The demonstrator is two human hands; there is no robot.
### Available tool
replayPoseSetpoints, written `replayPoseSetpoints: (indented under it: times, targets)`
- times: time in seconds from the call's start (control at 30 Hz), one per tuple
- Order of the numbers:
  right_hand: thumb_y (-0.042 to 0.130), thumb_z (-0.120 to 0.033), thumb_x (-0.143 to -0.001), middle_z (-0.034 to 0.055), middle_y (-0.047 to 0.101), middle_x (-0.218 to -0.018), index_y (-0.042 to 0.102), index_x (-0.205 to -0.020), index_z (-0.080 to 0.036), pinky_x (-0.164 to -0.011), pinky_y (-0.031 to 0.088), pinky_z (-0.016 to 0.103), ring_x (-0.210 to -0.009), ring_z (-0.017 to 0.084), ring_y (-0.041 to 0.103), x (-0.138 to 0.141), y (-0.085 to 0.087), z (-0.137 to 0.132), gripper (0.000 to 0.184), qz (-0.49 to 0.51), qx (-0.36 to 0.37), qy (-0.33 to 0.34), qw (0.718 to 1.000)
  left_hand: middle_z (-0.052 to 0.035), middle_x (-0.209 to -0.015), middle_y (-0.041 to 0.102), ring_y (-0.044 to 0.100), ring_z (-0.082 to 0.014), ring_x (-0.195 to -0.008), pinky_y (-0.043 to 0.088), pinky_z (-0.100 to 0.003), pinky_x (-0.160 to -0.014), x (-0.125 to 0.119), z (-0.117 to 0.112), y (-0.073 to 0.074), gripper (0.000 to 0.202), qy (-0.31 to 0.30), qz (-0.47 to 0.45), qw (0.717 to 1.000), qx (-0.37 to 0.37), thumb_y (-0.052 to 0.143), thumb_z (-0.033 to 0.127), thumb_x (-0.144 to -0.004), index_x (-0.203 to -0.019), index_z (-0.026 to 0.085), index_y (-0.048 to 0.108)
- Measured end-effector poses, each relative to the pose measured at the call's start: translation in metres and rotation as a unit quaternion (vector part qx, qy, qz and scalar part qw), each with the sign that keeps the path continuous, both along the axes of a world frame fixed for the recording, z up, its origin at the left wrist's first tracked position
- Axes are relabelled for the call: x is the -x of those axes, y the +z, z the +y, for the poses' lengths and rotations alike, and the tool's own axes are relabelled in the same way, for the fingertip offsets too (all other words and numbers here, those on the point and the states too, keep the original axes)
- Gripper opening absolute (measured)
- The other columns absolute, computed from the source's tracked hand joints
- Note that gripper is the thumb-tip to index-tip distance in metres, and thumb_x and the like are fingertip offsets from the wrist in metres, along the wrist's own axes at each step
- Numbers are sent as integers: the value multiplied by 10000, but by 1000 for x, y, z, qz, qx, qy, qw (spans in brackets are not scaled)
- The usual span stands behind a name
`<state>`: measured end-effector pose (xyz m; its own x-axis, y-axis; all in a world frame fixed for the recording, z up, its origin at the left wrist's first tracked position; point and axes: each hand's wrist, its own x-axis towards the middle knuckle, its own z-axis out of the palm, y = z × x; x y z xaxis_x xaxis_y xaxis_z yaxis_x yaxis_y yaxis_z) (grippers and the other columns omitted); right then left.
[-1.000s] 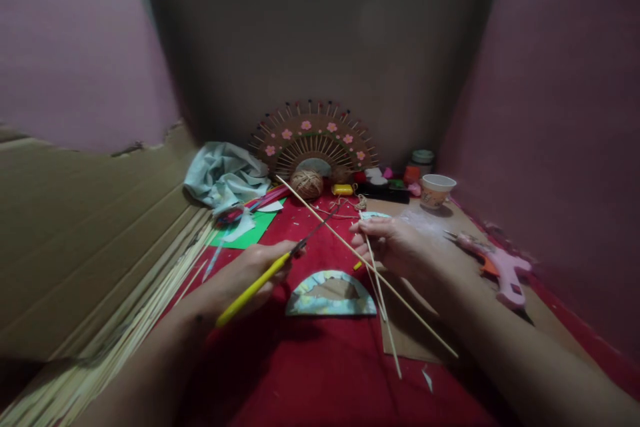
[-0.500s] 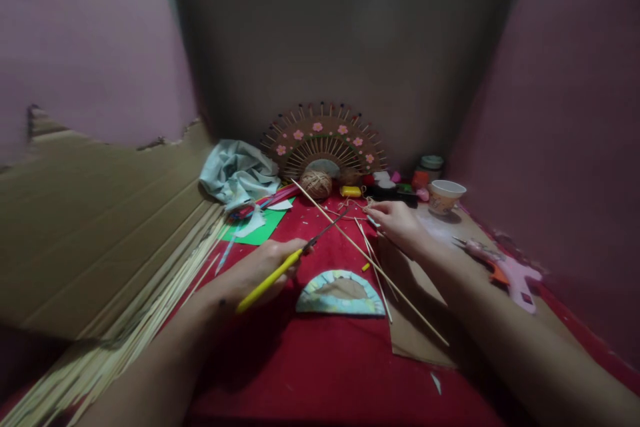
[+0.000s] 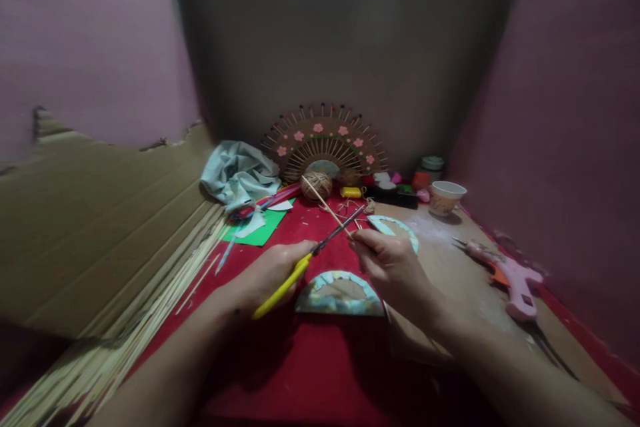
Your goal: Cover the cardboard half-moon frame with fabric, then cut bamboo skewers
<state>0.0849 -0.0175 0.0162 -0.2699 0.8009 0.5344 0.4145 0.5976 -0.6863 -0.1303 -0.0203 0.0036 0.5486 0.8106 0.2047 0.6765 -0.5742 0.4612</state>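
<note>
My left hand [image 3: 285, 263] is closed round yellow-handled scissors [image 3: 283, 290], their blades pointing up and to the right. A thin wooden stick [image 3: 325, 203] slants across the blades, pinched in the closed fingers of my right hand [image 3: 393, 260]. Whether the blades are around the stick or only beside it, I cannot tell. Below the hands lies a half-ring piece [image 3: 340, 310] covered in light blue patterned cloth. A second cloth-covered half ring [image 3: 407, 230] shows partly behind my right hand.
A decorated stick fan [image 3: 333, 130] stands at the back behind a twine ball [image 3: 320, 187]. Many sticks [image 3: 135, 327] lie along the left. A crumpled cloth [image 3: 240, 173] rests on the left; a paper cup [image 3: 447, 199] and pink glue gun [image 3: 523, 287] are on the right.
My right hand has come nearer from the twine and now grips the stick beside the scissors. The stick has shifted, and the second half ring has come into view.
</note>
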Motion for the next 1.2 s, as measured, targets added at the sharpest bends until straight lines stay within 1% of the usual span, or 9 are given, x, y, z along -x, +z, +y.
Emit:
replayPoseSetpoints:
  times: [0.1,0.2,0.43,0.6,0.77,0.87,0.93,1.07,1.2]
  targets:
    - [494,-265,-828,0,497,-542,657,-713,-160,-516,343,235,-519,110,429,-4,-3,2,225,21,46,32,998,22,-710,512,430,-102,-597,347,-205,-556,-3,-1,0,250,-17,-31,999,3,406,62,-711,-915,166,505]
    - [525,-319,-814,-23,442,-510,664,-722,-150,-445,293,216,-472,82,362,-7,-6,5,237,74,132,85,985,6,-742,544,469,-119,-630,384,-221,-577,-5,-3,5,228,-29,-50,998,18,448,120,-742,-954,159,523]
    - [629,-393,-721,-73,377,-396,683,-841,-91,-334,181,182,-336,32,276,-14,5,7,329,181,326,182,910,-29,-811,592,538,-150,-680,436,-263,-641,-8,-8,10,348,-24,-54,998,21,425,142,-771,-1105,167,523]
    - [646,-382,-713,-69,415,-397,683,-915,-81,-306,182,173,-306,30,302,-18,5,9,364,192,358,201,891,-15,-787,576,533,-137,-664,426,-247,-644,-5,-8,5,390,-44,-21,999,-19,447,106,-738,-1119,170,500]
    - [642,-389,-717,-70,423,-396,670,-816,-88,-308,204,159,-319,23,317,-13,6,9,318,171,344,182,905,-9,-776,573,513,-124,-639,403,-222,-593,-2,-8,3,325,-10,19,1000,4,450,70,-702,-1006,159,525]
    - [643,-370,-724,-72,428,-392,647,-783,-95,-298,202,146,-311,20,321,-13,8,9,281,183,354,184,899,12,-720,545,484,-109,-594,384,-209,-559,-2,-5,-2,289,-10,7,1000,10,458,53,-689,-947,160,531]
    - [647,-345,-728,-72,446,-393,636,-809,-105,-276,196,144,-282,23,312,-15,8,10,254,204,386,209,875,8,-726,543,484,-109,-598,395,-212,-571,-4,-4,-3,258,-29,-23,999,-6,455,75,-728,-960,158,534]
    - [634,-267,-748,-82,455,-399,619,-837,-124,-232,224,140,-240,17,229,-20,3,13,169,276,466,310,782,-40,-825,581,520,-132,-664,439,-242,-631,-9,-3,0,328,-65,-61,995,-36,407,140,-811,-1122,142,511]
    - [567,-200,-805,-94,415,-411,631,-862,-122,-233,282,128,-255,7,176,-20,-3,12,115,318,479,407,710,-50,-858,600,554,-152,-716,460,-255,-665,-10,-5,4,388,-82,-66,993,-54,413,165,-805,-1187,151,482]
